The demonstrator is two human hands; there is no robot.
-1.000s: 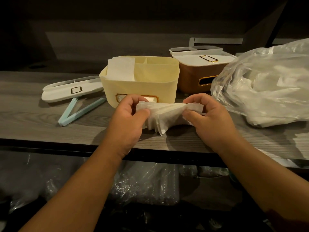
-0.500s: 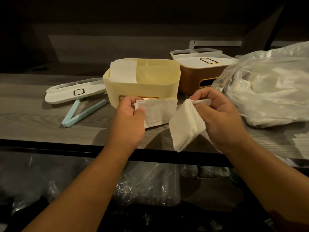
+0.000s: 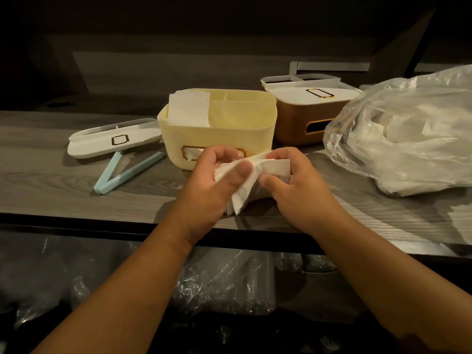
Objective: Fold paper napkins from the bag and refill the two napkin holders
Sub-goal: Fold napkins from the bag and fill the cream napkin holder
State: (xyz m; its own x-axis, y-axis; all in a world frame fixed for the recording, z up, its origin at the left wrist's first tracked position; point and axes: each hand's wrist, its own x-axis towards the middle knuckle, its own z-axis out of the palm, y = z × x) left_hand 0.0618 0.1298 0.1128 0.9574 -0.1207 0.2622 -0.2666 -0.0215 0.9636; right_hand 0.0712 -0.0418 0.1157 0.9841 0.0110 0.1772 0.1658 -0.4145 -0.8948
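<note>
White napkins [image 3: 251,175], a small stack, are pinched between both hands: left hand [image 3: 217,185] and right hand [image 3: 293,185], above the table [image 3: 51,180]. Two holders stand behind: one yellow [image 3: 217,134] open, one brown [image 3: 301,118] lidded. One bag [image 3: 403,134] lies right; one lid [image 3: 115,141] and one blue clip [image 3: 122,175] left.

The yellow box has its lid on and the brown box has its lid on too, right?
Not quite. The head view shows the pale yellow plastic napkin box open, its white lid lying on the grey wooden counter beside it. The brown napkin box does have its lid on.
</note>
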